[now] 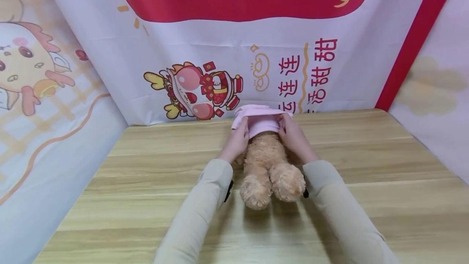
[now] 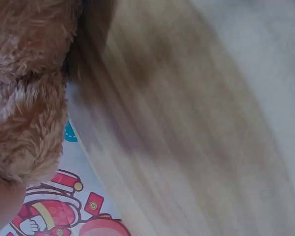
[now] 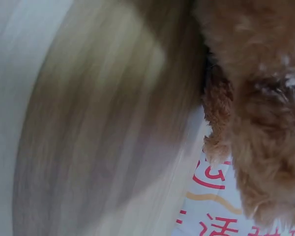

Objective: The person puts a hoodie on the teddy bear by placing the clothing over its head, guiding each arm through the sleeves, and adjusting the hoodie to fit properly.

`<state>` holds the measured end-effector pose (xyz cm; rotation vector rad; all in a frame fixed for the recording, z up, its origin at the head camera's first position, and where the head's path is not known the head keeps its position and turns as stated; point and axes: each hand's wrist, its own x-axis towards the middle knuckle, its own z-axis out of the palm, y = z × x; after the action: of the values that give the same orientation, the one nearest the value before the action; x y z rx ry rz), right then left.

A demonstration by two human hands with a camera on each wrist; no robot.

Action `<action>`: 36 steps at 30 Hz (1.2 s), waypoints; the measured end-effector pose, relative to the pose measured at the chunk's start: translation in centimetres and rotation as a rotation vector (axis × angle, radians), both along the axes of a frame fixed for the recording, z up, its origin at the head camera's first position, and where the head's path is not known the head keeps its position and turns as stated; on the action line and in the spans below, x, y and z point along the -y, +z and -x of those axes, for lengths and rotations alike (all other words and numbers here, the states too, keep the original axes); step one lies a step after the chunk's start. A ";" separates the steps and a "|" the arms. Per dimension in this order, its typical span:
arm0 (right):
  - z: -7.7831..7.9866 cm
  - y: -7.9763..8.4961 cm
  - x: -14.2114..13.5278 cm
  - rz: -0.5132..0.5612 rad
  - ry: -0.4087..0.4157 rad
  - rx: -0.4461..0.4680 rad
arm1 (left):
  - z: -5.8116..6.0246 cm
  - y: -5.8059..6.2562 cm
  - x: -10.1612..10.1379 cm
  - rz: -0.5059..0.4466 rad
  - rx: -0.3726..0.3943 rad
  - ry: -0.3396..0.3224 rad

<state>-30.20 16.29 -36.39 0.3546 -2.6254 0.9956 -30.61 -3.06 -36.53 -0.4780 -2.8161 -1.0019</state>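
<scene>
Left hand (image 1: 236, 141) and right hand (image 1: 294, 137) pinch the pink garment (image 1: 263, 124), covering the plush toy (image 1: 264, 152) only toward twelve o'clock; legs (image 1: 287, 182) bare.

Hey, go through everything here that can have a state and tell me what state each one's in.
Pink garment: over the toy's upper end, open edge toward the person.
Light-brown plush toy: legs toward the person and bare, upper end hidden.
Left hand: fingers gripping the garment.
Right hand: likewise.
Printed banner: hanging, lightly creased.
</scene>
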 end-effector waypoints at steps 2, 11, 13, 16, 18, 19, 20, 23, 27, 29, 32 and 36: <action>0.0 0.0 -0.1 0.020 0.023 -0.001 | -0.1 -0.1 0.3 -0.032 0.027 -0.018; -0.4 0.3 -0.8 0.014 0.086 0.064 | -0.9 -0.1 1.5 -0.139 0.152 -0.098; -0.7 0.6 -1.0 -0.001 0.097 0.092 | -1.1 0.1 1.8 -0.150 0.181 -0.123; -1.1 1.2 -1.2 -0.023 0.104 0.128 | -1.2 0.5 2.3 -0.142 0.220 -0.172; -1.2 1.4 -1.3 -0.018 0.102 0.141 | -1.2 0.8 2.4 -0.106 0.226 -0.182; -1.3 1.5 -1.4 -0.011 0.097 0.142 | -1.1 0.9 2.4 -0.074 0.208 -0.173; -1.3 1.6 -1.4 -0.007 0.085 0.136 | -1.1 0.9 2.3 -0.054 0.187 -0.161; -1.2 1.4 -1.2 0.004 0.032 0.088 | -0.9 1.1 1.7 0.023 0.055 -0.094; -1.1 1.2 -0.7 0.053 -0.044 -0.006 | -0.7 1.4 0.9 0.067 -0.194 -0.004; -1.0 1.3 -0.5 0.088 -0.068 -0.066 | -0.5 1.8 0.7 0.078 -0.310 0.057; -0.8 1.5 -0.3 0.053 -0.094 -0.141 | -0.3 2.2 0.5 0.148 -0.415 0.143; -0.5 1.5 -0.4 -0.077 -0.095 -0.094 | -0.2 2.2 0.3 0.335 -0.395 0.176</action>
<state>-29.72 16.67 -34.93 0.2840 -2.5742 0.8288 -30.38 -3.35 -34.36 -0.3973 -2.6057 -0.3525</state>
